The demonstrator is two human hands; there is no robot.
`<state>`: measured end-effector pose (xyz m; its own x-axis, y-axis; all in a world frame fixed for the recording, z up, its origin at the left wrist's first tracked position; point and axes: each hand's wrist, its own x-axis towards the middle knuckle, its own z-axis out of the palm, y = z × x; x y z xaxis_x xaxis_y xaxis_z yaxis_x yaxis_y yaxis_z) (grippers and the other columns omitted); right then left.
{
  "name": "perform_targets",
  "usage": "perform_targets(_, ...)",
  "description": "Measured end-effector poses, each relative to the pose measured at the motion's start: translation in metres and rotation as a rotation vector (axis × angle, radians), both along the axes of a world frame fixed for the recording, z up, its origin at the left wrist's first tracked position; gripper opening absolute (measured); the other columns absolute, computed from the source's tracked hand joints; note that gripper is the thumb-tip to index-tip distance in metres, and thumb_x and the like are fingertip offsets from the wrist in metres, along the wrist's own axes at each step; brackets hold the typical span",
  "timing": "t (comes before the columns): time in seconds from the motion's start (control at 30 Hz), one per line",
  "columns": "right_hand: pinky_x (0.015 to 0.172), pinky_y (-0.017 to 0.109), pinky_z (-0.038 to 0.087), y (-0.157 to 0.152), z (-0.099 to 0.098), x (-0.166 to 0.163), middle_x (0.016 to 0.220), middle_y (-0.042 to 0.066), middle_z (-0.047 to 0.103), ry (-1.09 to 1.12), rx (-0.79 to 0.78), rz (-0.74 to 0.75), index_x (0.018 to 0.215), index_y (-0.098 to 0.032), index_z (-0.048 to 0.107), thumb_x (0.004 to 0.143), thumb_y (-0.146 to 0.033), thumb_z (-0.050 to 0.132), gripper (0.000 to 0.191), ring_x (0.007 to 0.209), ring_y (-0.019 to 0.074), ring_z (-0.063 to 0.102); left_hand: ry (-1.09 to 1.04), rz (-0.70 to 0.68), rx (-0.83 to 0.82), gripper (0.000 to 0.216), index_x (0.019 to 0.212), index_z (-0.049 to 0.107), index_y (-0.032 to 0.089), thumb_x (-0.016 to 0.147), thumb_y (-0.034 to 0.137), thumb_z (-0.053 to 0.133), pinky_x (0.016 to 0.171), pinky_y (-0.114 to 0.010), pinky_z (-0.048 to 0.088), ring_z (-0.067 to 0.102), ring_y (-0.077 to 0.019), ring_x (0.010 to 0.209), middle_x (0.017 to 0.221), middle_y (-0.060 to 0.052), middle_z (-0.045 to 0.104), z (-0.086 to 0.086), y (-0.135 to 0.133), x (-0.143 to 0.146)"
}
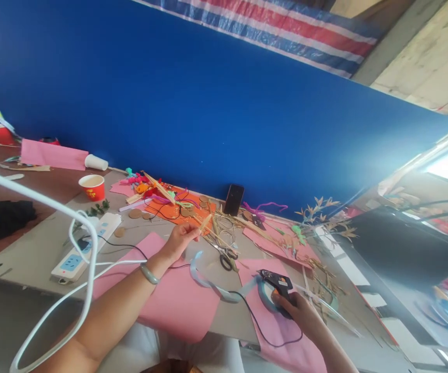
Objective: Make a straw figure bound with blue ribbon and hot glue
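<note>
From where I stand, left hand (182, 239) pinches a thin pale strip (205, 225) between thumb and fingertips, over the middle of the grey table (39, 246), far side of the pink sheet (181, 311). Right hand (299, 311) is wrapped round the handle of a black glue gun (280, 282), near right; can't tell if the trigger is pressed. Gun sits above a roll of pale blue ribbon (265, 296), nozzle pointing left, well apart from the strip. To glue well, I'd say: pinch the strip by one end, fingertips clear of where the glue lands, and bring strip and nozzle together over bare paper; small dab, light squeeze, steady press. The nozzle is likely hot, so best lifted clear of the ribbon. Watch the black cord (253, 316) looping at the near edge; it could snag. Scissors (226, 260) lie between the hands, just beyond the loose ribbon, so a straight pass between the hands needs care.
</note>
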<state>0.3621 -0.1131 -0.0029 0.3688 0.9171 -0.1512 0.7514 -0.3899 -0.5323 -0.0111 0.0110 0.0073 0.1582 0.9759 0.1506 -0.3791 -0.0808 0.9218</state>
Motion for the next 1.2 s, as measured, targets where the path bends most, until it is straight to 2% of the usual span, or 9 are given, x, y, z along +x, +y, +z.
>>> perform_targets(0.13,0.045,0.028,0.04,-0.003,0.017,-0.015,0.049,-0.001,0.052,0.233,0.066,-0.093,0.058,-0.02,0.055,0.063,-0.061,0.064,0.042,0.049,0.0178,0.053,-0.027,-0.048,0.008,0.022,0.064,0.061,0.016,0.075,0.034,0.068,0.069,-0.027,0.042,0.054,-0.0147,0.065,0.06,-0.001,0.058,0.002,-0.002,-0.001)
perform_targets(0.27,0.052,0.028,0.047,-0.006,0.04,-0.033,0.065,0.002,0.062,0.421,0.247,-0.202,0.079,-0.018,0.065,0.061,-0.052,0.072,0.039,0.061,0.0197,0.06,-0.039,-0.065,-0.001,0.024,0.063,0.061,0.016,0.077,0.035,0.067,0.073,-0.029,0.042,0.058,-0.0174,0.073,0.06,-0.003,0.058,0.003,-0.003,-0.001)
perform_targets(0.37,0.057,0.029,0.05,-0.009,0.056,-0.054,0.071,0.003,0.063,0.633,0.39,-0.145,0.085,-0.019,0.063,0.064,-0.046,0.076,0.037,0.065,0.0196,0.061,-0.052,-0.07,-0.02,0.022,0.065,0.062,0.016,0.076,0.034,0.067,0.073,-0.029,0.043,0.059,-0.0184,0.075,0.06,-0.003,0.058,0.005,-0.005,-0.001)
perform_targets(0.5,0.045,0.028,0.043,-0.011,0.072,-0.094,0.085,0.006,0.066,0.821,0.474,0.036,0.094,-0.022,0.059,0.072,-0.04,0.072,0.031,0.05,0.0133,0.052,-0.067,-0.094,-0.038,0.021,0.065,0.063,0.016,0.076,0.034,0.068,0.076,-0.029,0.042,0.06,-0.019,0.079,0.06,-0.002,0.059,0.006,-0.006,0.0)
perform_targets(0.63,0.041,0.025,0.034,-0.01,0.084,-0.131,0.059,0.001,0.058,0.782,0.377,0.204,0.089,-0.018,0.062,0.077,-0.042,0.067,0.027,0.042,0.0107,0.043,-0.064,-0.108,-0.02,0.022,0.064,0.063,0.016,0.077,0.033,0.067,0.076,-0.029,0.042,0.059,-0.0172,0.074,0.06,-0.002,0.059,0.006,-0.006,0.0)
perform_targets(0.87,0.043,0.024,0.029,0.01,0.088,-0.166,0.042,-0.004,0.045,0.63,0.227,0.373,0.084,-0.013,0.066,0.08,-0.053,0.059,0.041,0.04,0.0094,0.038,-0.086,-0.158,-0.036,0.02,0.07,0.067,0.014,0.076,0.033,0.069,0.067,-0.027,0.04,0.053,-0.0125,0.061,0.061,-0.002,0.061,0.004,-0.006,0.0)
perform_targets(1.2,0.045,0.023,0.031,0.028,0.09,-0.189,0.043,-0.005,0.043,0.543,0.309,0.373,0.08,-0.014,0.064,0.084,-0.052,0.053,0.04,0.041,0.0095,0.037,-0.168,-0.226,-0.096,0.023,0.069,0.067,0.013,0.073,0.035,0.071,0.065,-0.026,0.04,0.054,-0.0118,0.061,0.067,-0.004,0.064,0.004,-0.006,0.001)
